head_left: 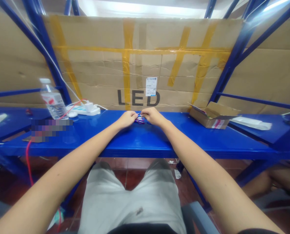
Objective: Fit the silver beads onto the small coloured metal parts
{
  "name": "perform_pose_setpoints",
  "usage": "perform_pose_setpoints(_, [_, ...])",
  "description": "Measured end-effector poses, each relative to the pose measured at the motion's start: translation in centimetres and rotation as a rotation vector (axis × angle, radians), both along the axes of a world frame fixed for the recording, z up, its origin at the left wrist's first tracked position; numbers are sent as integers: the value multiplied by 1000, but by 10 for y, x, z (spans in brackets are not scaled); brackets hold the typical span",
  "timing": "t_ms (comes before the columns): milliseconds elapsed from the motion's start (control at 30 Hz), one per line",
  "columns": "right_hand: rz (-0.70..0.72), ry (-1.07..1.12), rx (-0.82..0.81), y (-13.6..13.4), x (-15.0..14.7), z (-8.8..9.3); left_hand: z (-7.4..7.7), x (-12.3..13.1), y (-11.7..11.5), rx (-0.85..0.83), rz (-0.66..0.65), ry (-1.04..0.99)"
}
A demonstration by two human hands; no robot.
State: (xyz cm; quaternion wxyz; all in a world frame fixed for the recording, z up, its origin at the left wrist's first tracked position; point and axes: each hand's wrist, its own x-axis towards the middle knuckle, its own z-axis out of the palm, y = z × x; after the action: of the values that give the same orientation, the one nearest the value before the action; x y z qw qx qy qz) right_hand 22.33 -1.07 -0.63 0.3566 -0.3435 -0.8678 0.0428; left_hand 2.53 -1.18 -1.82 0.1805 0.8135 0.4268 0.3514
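Near the back of the blue table (pixel 140 141), my left hand (pixel 127 120) and my right hand (pixel 154 116) are close together. The fingers of each are pinched, with a small, thin, shiny piece (pixel 139 114) between them. Its kind is too small to make out. Just below the fingertips lies a little pile of shiny purple and pink metallic pieces (pixel 140 121), partly covered by the left hand. A small dark loop (pixel 148 123) rests on the table beneath my right hand.
A large cardboard sheet marked LED (pixel 98 71) stands behind the table. On the left are a water bottle (pixel 52 100), a white power strip (pixel 86 110) and a red cable (pixel 28 156). An open cardboard box (pixel 208 118) sits right. Another person's limb (pixel 259 185) shows lower right.
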Motion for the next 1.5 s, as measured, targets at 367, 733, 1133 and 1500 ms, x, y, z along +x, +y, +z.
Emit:
perform_pose_setpoints(367, [60, 364, -652, -9, 0, 8, -5, -3, -8, 524, -79, 180])
perform_pose_setpoints(733, [214, 635, -1388, -12, 7, 21, -4, 1, -11, 871, -147, 373])
perform_pose_setpoints(1133, [163, 615, -1157, -19, 1, 20, -6, 6, -17, 742, -76, 284])
perform_pose_setpoints(1500, [177, 568, -1061, -12, 2, 12, -6, 8, -17, 668, -107, 315])
